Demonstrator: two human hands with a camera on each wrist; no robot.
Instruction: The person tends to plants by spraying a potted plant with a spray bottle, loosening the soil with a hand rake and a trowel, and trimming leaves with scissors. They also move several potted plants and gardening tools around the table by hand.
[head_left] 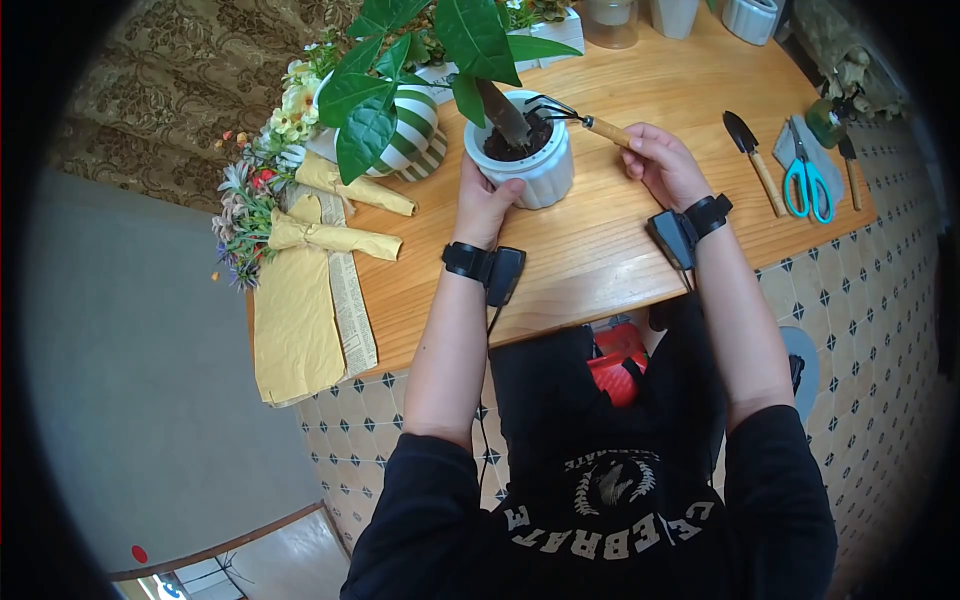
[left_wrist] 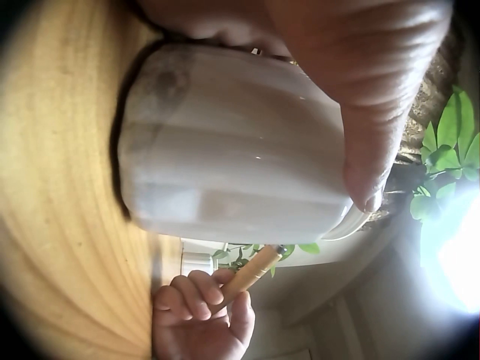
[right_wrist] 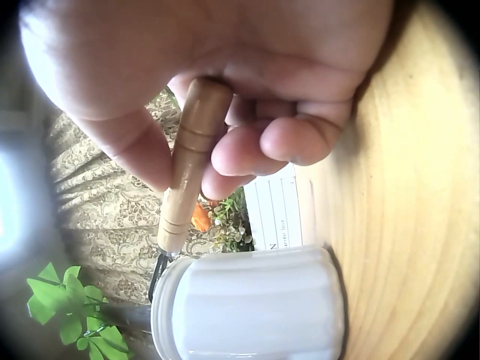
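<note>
A white ribbed pot (head_left: 545,178) with dark soil and a leafy plant (head_left: 478,45) stands on the wooden table. My left hand (head_left: 484,205) grips the pot's near left side, its thumb by the rim; in the left wrist view the thumb (left_wrist: 367,150) lies along the pot wall (left_wrist: 232,150). Between thumb and fingers, my right hand (head_left: 665,165) pinches the wooden handle (head_left: 608,131) of a small black rake. The rake's tines (head_left: 545,108) reach over the rim at the soil; whether they touch it I cannot tell. The right wrist view shows the handle (right_wrist: 191,157) beside the pot (right_wrist: 259,304).
On the right lie a small shovel (head_left: 741,132), teal-handled scissors (head_left: 808,188) on a grey cloth and another wooden-handled tool (head_left: 850,170). To the left are a green-striped pot (head_left: 405,130) and paper-wrapped flowers (head_left: 300,320). Further pots (head_left: 676,16) stand along the back.
</note>
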